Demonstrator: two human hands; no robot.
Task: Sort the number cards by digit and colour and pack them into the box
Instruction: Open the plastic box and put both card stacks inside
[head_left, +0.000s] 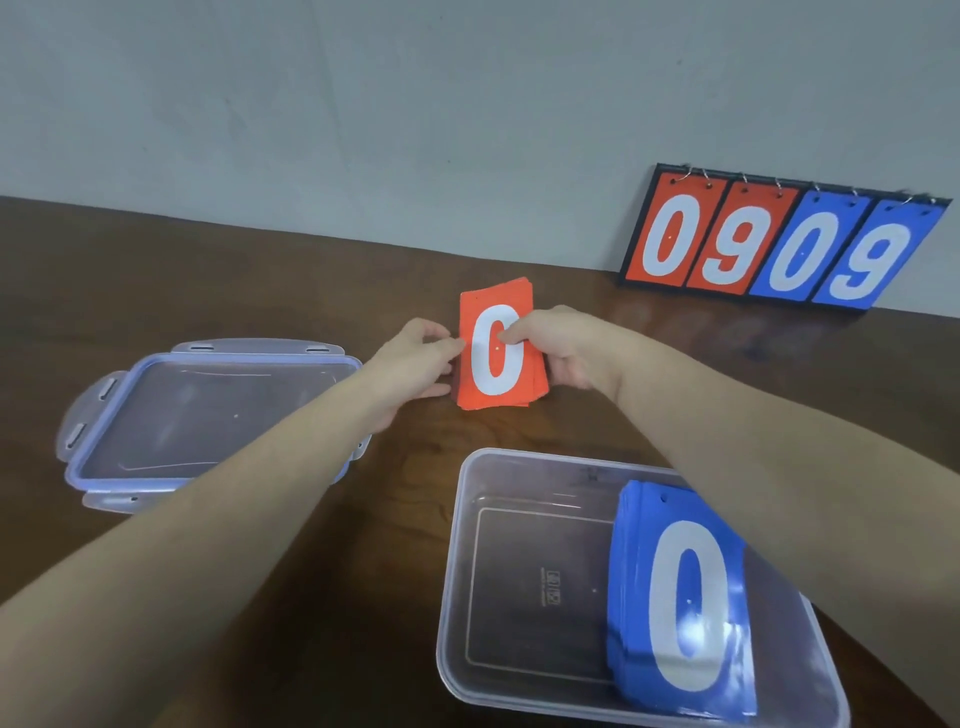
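Both my left hand (422, 358) and right hand (553, 345) pinch the orange number-card stack (496, 358) by its long edges, with the clear plastic box (524, 571) nearer me, right-hand side, blue cards (680, 603) already inside.

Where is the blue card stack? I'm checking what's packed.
In the head view, the blue card stack lies inside the clear box, against its right side, lower right on the table.
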